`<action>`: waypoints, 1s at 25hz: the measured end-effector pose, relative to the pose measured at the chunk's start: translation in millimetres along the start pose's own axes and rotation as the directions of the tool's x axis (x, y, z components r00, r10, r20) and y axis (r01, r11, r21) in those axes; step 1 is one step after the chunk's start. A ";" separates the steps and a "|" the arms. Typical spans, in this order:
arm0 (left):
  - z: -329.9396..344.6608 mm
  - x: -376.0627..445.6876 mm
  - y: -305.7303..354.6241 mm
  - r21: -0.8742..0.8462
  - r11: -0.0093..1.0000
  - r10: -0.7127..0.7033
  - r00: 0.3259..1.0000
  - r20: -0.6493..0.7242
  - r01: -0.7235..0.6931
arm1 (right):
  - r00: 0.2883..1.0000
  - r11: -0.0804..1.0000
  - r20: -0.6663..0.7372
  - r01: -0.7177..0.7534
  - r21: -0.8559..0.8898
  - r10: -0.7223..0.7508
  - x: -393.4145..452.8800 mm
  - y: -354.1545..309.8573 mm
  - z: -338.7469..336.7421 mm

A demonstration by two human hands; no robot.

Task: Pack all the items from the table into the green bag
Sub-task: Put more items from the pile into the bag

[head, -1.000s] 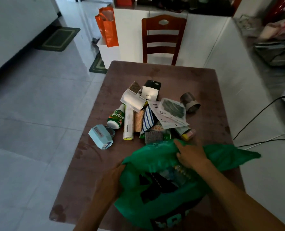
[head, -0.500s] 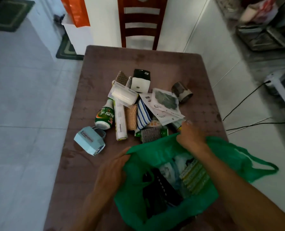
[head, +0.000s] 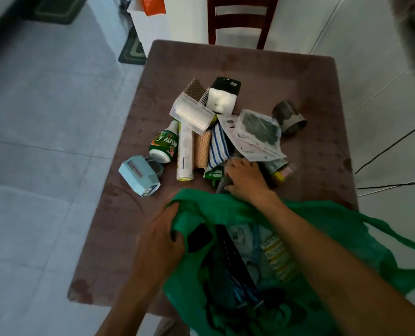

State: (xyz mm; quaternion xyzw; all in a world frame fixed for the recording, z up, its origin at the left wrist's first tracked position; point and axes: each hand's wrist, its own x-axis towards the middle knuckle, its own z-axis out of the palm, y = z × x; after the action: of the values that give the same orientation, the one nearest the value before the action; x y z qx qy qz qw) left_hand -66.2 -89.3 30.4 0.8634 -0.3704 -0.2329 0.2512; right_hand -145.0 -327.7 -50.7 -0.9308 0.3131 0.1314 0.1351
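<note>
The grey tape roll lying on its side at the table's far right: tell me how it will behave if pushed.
The grey patterned tape roll lies on its side on the brown table, so a nudge would probably set it rolling. It stands apart from the pile, so nothing close would stop it. Its hollow core suggests it is fairly light.

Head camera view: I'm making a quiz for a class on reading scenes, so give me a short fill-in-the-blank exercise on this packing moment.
1. The left hand grips the rim of the ____ bag.
2. The right hand reaches into the pile on the ____.
3. Beyond the table's far edge stands a wooden ____.
4. The pale blue box lies to the ____ of the pile.

Missing words: green; table; chair; left
</note>
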 end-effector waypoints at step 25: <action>32.7 24.6 77.7 0.531 0.636 0.407 0.828 0.386 -0.561 | 0.632 0.413 -0.203 -0.204 0.888 0.748 -106.7 11.9 -52.8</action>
State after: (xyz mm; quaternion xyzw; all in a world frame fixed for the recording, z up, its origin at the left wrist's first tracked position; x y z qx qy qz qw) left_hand -110.8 -163.1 47.1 0.7305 -0.6712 -0.1188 -0.0404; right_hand -226.0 -296.1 31.5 -0.6139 0.6280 -0.2786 0.3887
